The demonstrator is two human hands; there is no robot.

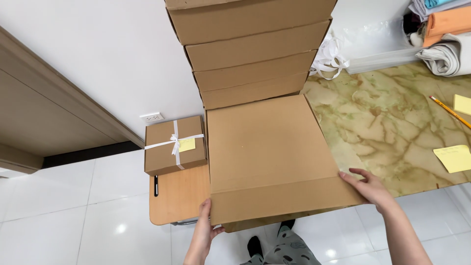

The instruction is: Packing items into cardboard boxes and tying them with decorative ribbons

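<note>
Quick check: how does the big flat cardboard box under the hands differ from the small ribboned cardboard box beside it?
The big flat brown cardboard box is far wider than the small brown cardboard box. The big one is bare; the small one is tied with a white ribbon and carries a yellow sticky note. The left hand and right hand grip the big box's near corners; the small box is untouched. Both are plain brown corrugated card, lids shut.

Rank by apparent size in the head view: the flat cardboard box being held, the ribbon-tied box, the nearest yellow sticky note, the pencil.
1. Flat cardboard box
2. Ribbon-tied box
3. Yellow sticky note
4. Pencil: longer than the note but far thinner, so this order is unsure.
</note>
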